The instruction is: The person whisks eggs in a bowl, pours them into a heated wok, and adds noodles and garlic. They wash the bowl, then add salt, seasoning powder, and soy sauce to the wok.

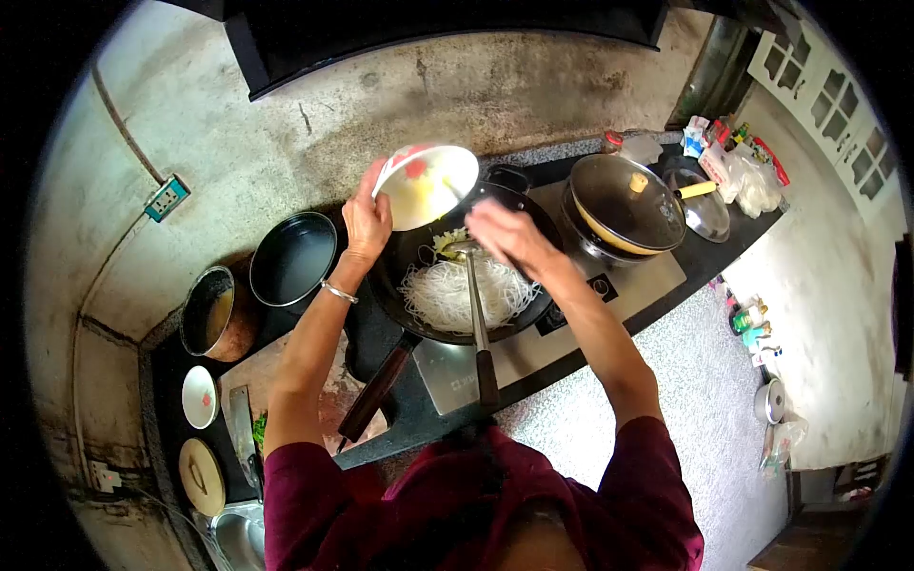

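My left hand point(367, 221) grips a white bowl point(451, 169) by its rim, closed round its left side. The bowl is tilted over the wok point(390, 285), with yellowish bits inside it. My right hand point(505, 233) is over the wok just right of the bowl, its fingers smeared by motion. White noodles point(447, 303) fill the middle of the wok, with some pale yellow pieces at their far edge. A spatula point(475, 295) rests in the wok, its dark handle leaning over the near rim. The wok's wooden handle point(379, 392) points toward me.
A lidded pan point(619, 214) stands right of the wok on the cooktop point(652, 276). On the left are a black pan point(293, 259), a pot point(242, 328), a small bowl point(200, 398), and a cleaver point(240, 419) on a cutting board point(319, 381). Bags point(757, 186) sit far right.
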A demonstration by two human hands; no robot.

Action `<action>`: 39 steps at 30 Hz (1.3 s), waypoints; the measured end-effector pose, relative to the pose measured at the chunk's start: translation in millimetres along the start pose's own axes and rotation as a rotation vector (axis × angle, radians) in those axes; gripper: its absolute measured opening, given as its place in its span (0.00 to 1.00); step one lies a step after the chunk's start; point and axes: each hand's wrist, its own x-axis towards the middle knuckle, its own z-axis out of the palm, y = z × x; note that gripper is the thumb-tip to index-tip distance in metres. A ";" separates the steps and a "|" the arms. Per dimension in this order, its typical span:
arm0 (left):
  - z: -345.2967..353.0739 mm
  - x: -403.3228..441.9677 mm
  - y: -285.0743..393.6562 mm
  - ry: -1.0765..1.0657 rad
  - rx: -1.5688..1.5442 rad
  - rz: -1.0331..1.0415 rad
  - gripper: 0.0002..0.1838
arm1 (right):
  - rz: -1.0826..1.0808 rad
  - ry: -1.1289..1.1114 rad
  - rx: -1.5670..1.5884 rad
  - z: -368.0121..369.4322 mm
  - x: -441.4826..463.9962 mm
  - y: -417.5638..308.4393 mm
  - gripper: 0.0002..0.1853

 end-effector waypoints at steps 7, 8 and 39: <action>3.7 1.8 -1.3 -0.035 0.027 -0.022 0.26 | -0.005 0.192 -0.069 -5.5 5.6 0.3 0.09; 5.7 4.3 -0.4 0.008 -0.007 0.038 0.26 | 0.026 0.136 -0.107 -1.7 2.4 5.7 0.08; 26.3 11.6 24.0 -0.039 0.267 -0.118 0.26 | -0.106 -0.138 0.258 -5.4 -37.4 80.5 0.09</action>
